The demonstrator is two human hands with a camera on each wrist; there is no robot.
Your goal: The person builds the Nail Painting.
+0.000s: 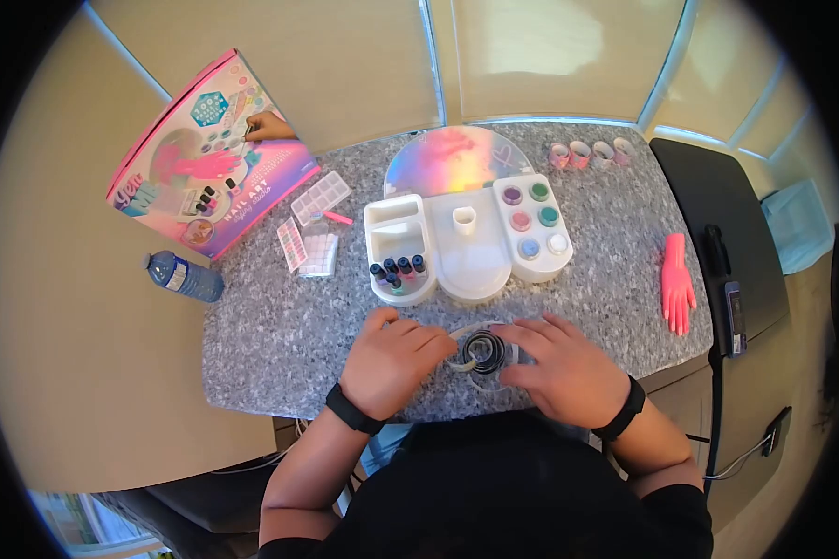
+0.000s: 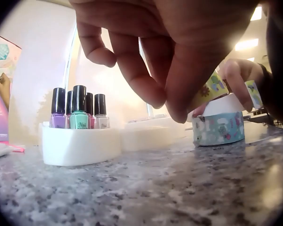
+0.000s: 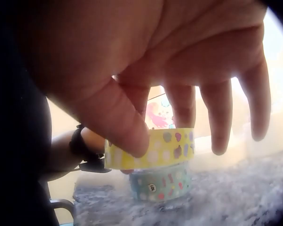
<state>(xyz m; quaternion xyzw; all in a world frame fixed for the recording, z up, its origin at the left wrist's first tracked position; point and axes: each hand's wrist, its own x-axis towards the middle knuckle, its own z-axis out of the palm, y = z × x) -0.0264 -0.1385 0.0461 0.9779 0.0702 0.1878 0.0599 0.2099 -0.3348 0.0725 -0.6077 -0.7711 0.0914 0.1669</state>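
A white tray [image 1: 475,265] sits on the speckled worktop [image 1: 280,363]. Near the tray, on the person's side, is a yellow band [image 3: 172,146] with bright spots. It is held over a blue band [image 3: 160,184], which rests on the worktop. The left hand [image 1: 396,359] has a narrow grip and pinches one side of the yellow band. The right hand [image 1: 564,373] pinches the other side, with its thumb on the outside and some fingers hanging straight down. Little nail polish bottles [image 1: 404,265] stand in the tray's left part. Pots of color [image 1: 520,221] sit in its right part. A pink model hand [image 1: 678,286] lies to the right of the tray. A big box [image 1: 216,158] stands to the left of the tray.
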